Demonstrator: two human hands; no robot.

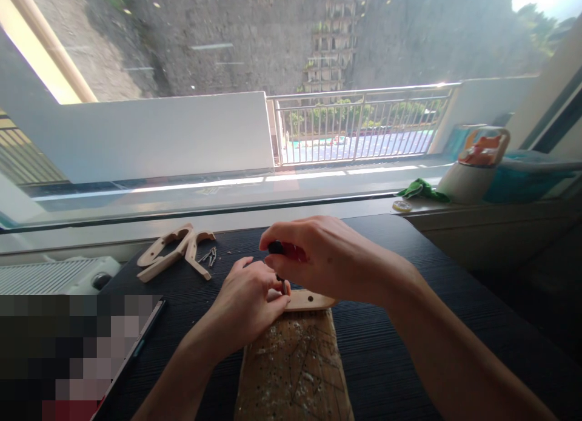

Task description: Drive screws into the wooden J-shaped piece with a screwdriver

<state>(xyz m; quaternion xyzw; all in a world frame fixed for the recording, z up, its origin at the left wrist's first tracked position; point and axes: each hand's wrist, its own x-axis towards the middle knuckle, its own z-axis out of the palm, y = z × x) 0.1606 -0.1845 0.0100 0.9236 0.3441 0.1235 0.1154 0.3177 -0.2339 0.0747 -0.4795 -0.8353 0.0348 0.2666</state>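
Observation:
My right hand (327, 254) is wrapped round a red and black handle (276, 247), which looks like a screwdriver's. Below it, a short dark metal shaft (282, 284) points down between the fingers of my left hand. My left hand (252, 293) pinches close to that shaft, with its fingertips at a pale wooden piece (310, 299) that has a rounded end and a dark hole. Whether the fingers also hold a screw is hidden. That piece lies across the far end of a worn wooden board (295, 366) full of small holes and scratches.
Several pale wooden parts (170, 251) lie at the far left of the black table (373, 348), beside a few screws (210, 257). A screen-like panel (131, 348) stands at lower left. On the windowsill are a green cloth (422, 190) and a white container (468, 181).

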